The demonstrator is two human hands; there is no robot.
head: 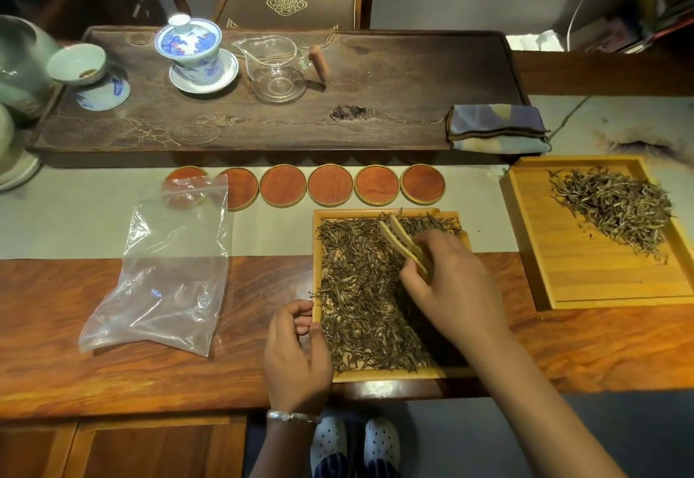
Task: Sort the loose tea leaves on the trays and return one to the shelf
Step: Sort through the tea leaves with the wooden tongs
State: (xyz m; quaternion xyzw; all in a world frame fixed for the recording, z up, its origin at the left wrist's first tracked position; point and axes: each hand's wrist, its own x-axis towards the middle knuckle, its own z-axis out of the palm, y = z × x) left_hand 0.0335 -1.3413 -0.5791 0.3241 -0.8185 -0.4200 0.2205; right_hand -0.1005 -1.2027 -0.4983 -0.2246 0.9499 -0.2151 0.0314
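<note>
A bamboo tray (390, 374) lies at the table's front edge, spread with dark loose tea leaves (360, 290). My right hand (450, 286) hovers over its right half, shut on bamboo tongs (403, 243) whose tips point to the tray's far end. My left hand (296, 353) grips the tray's left rim near the front corner. To the right, a second bamboo tray (586, 278) carries a smaller heap of tea leaves (616, 203) in its far half.
An empty clear zip bag (169, 271) lies left of the near tray. Several round red coasters (330, 184) line up behind it. Farther back, a dark wooden tea board (394, 102) bears a gaiwan (191, 49), a glass pitcher (276, 68), cups and a folded cloth (497, 126).
</note>
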